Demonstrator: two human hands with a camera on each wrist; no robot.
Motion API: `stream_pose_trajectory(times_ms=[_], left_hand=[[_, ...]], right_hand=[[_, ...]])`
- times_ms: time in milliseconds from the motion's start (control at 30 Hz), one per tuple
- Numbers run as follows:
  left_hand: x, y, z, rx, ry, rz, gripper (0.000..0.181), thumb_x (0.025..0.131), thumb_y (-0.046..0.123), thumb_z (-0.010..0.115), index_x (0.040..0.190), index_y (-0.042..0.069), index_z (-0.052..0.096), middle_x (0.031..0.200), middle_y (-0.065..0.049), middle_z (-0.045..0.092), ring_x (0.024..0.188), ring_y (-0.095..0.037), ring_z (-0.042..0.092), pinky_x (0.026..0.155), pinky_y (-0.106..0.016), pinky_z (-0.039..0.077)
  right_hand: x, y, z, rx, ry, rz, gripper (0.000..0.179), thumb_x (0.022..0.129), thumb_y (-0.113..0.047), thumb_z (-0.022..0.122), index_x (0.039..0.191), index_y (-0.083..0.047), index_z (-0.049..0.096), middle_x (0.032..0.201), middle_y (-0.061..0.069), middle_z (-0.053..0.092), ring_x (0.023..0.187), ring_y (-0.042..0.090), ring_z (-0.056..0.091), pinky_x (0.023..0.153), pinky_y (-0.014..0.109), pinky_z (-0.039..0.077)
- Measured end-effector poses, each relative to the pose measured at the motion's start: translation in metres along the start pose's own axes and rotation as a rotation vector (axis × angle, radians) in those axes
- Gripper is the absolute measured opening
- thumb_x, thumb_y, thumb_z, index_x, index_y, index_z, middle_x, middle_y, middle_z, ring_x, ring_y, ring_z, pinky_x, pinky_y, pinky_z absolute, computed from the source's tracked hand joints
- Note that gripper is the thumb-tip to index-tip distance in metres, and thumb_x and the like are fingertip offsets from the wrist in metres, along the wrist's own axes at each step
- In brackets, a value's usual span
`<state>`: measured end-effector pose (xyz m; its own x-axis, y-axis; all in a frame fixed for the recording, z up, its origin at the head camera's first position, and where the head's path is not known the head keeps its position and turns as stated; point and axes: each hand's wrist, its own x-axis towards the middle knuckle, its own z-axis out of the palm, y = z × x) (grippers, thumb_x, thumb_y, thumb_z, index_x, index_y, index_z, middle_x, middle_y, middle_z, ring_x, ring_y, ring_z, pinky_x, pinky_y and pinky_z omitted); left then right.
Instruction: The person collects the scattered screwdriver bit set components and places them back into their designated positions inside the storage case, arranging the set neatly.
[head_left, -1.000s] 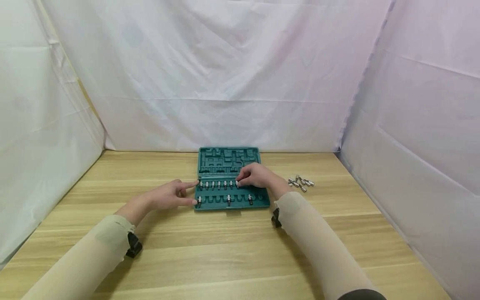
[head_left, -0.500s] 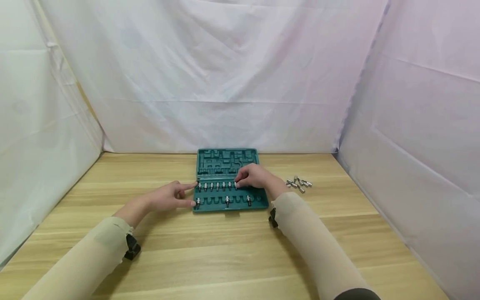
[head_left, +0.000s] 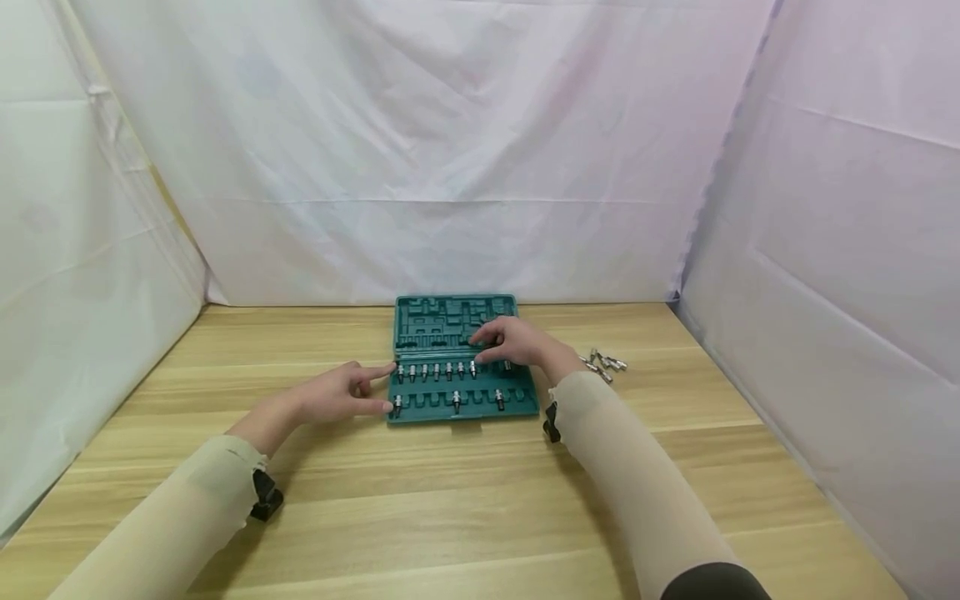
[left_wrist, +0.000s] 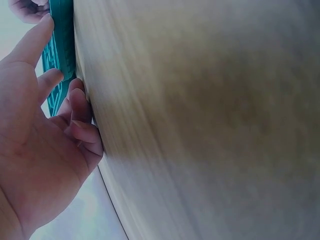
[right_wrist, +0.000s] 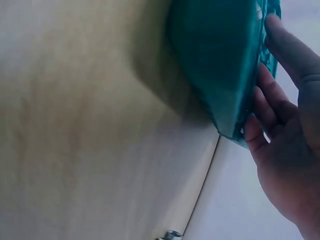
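Observation:
An opened green plastic case (head_left: 480, 412) lies on the table, its moulded lid (head_left: 427, 321) folded back. Several silver bit sockets with dark tips stand in its upper row, the last of the close group (head_left: 473, 369) just by my right thumb. Three more, such as the middle one (head_left: 456, 402), sit in the lower row. My left hand (head_left: 333, 393) presses thumb and index finger, both straight, against the case's left edge; its other fingers are bent in the left wrist view. Over the upper row, my right hand (head_left: 519, 343) holds nothing, with thumb and fingers apart.
A small pile of loose bit sockets (head_left: 606, 363) lies on the wooden table (head_left: 420, 508) right of the case, partly behind my right wrist. White cloth (head_left: 450, 150) hangs behind the table and along both sides.
My right hand has let go of the bit socket in the upper row and lifted slightly away, its fingers spreading. That socket stays in its slot. My left hand keeps its place.

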<state>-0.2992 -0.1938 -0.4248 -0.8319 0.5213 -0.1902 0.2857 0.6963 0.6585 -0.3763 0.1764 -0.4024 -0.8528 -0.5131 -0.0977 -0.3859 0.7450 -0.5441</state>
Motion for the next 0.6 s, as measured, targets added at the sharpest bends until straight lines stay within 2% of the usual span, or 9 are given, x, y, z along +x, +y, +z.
stream_pose_trajectory(times_ms=[267, 600], left_hand=[[-0.001, 0.003, 0.001, -0.003, -0.006, 0.001, 0.088, 0.103, 0.048, 0.077, 0.173, 0.019, 0.035, 0.108, -0.011, 0.050, 0.094, -0.024, 0.047, 0.078, -0.037, 0.044], [-0.006, 0.003, -0.004, 0.005, 0.001, 0.002, 0.088, 0.103, 0.046, 0.078, 0.173, 0.016, 0.035, 0.107, -0.011, 0.050, 0.093, -0.024, 0.046, 0.077, -0.036, 0.043]], right_hand=[[0.003, -0.002, 0.007, -0.064, -0.021, 0.021, 0.047, 0.101, -0.042, 0.081, 0.145, -0.028, 0.072, 0.148, 0.011, 0.061, 0.135, 0.029, 0.060, 0.110, 0.051, 0.053], [0.009, -0.015, 0.013, -0.121, 0.001, 0.069, 0.045, 0.102, -0.042, 0.080, 0.144, -0.030, 0.070, 0.145, 0.013, 0.059, 0.131, 0.031, 0.059, 0.110, 0.053, 0.051]])
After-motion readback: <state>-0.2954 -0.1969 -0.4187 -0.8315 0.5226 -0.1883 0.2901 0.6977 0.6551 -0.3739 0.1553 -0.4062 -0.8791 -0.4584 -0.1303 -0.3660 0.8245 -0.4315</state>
